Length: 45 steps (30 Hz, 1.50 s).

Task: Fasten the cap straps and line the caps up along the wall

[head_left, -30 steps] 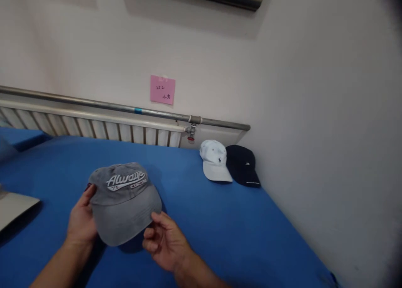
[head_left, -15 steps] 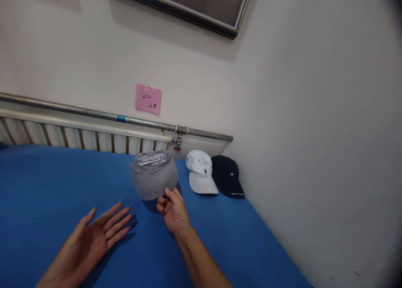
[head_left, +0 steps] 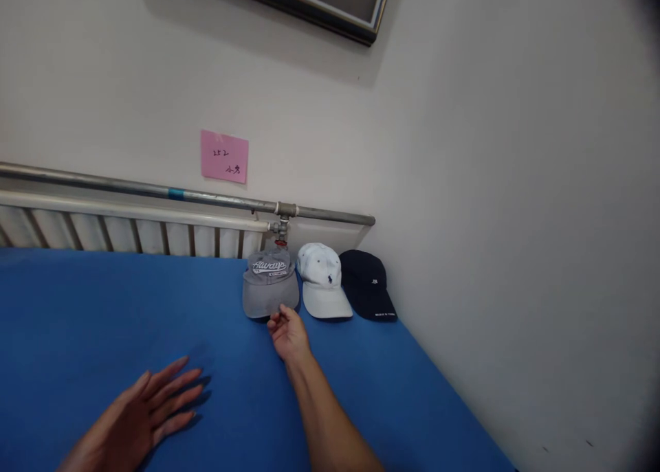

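Note:
A grey cap (head_left: 271, 284) with white lettering rests near the back edge of the blue surface, its brim toward me. My right hand (head_left: 289, 333) pinches the front edge of that brim between thumb and fingers. Just right of it sits a white cap (head_left: 324, 283) with a small dark logo, and beside that a black cap (head_left: 368, 285) close to the wall. My left hand (head_left: 147, 413) is spread over the blue surface at the lower left, holding nothing.
The blue surface (head_left: 247, 403) meets a wall on the right. Behind it run a white radiator (head_left: 103, 235) and a metal pipe (head_left: 227, 198) with a red valve. A pink note (head_left: 224, 156) and a framed picture (head_left: 330, 15) are on the wall.
The grey cap has moved right and come down beside the white cap, with my right hand still at its brim. My left hand has shifted slightly down and left. The view has shifted a little.

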Available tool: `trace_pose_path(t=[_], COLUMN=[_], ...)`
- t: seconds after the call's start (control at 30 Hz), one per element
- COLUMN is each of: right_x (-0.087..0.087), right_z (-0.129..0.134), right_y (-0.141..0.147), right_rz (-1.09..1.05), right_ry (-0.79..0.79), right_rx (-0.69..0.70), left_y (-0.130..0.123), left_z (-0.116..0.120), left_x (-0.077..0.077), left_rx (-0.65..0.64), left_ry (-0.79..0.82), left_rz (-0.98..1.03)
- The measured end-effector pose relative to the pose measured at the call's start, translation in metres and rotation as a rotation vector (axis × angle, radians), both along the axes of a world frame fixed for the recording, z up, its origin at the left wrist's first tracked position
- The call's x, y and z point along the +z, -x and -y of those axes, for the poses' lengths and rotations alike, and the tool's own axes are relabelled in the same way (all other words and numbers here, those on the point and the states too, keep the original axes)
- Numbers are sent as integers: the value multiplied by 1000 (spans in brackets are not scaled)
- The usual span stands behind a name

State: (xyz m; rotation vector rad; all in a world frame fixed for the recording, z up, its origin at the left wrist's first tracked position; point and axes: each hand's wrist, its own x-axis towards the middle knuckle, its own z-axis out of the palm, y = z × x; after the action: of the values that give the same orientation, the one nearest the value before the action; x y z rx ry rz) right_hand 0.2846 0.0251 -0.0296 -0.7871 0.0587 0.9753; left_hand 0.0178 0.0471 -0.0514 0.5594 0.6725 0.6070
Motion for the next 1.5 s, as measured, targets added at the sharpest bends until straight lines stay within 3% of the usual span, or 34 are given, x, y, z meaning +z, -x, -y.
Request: trace_pose_path(t=[0.37,0.7,0.9,1.0,1.23,1.5], right_x=[7,-4,-2,-2,1,5], right_z=[-15,0,-1,-2,2,26], right_y=[4,3,1,0,0,28], right_rz=[-5,-59,-68,-54,17,267], right_ry=[21,110,118,127,140,203], right_rx=[-76,-125,-137,-145,-89,62], left_y=[3,0,0,-1,-5,-7], left_z=[6,12,-2,-4,17,12], left_x=[-11,-9,-10,-6,14,22], left_rx=[-16,-6,-52,-73,9,-61], left_ry=[-152,-207,-147,-108,-179,-236], left_rz=[-58,-133,-182,-199,-198,-172])
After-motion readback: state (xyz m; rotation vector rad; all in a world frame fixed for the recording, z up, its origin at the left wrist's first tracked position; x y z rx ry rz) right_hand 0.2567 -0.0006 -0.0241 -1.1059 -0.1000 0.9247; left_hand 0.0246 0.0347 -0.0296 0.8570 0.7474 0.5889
